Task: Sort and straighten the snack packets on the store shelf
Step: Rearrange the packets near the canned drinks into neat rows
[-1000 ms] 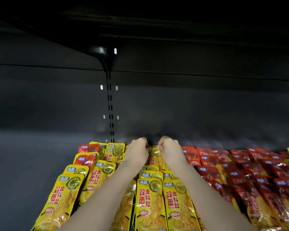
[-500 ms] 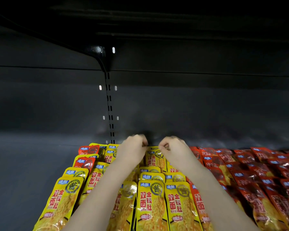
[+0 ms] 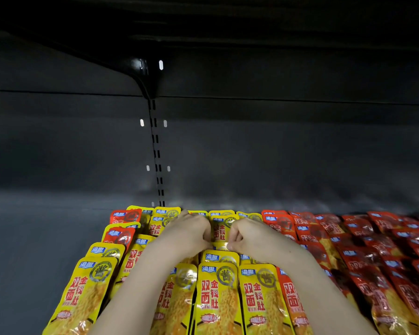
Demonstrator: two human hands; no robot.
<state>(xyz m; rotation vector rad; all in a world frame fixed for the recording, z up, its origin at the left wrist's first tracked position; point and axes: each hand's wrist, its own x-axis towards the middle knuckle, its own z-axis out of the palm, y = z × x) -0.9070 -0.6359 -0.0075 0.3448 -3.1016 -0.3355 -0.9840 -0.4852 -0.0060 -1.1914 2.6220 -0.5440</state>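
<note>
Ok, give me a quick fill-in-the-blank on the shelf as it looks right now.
1. The packet pinched between the left hand and the right hand is ____.
2. The rows to the right of the right hand are mostly ____.
3. Two stray red packets sit among the yellow packets on the ____ side.
Missing words: yellow; red; left.

Dim shelf interior. The yellow packets nearest me are brightly lit and glossy, with small glare spots. The back wall is dark, murky and grainy. The red packets at right look smeared. Straight lines bow toward the edges.
</note>
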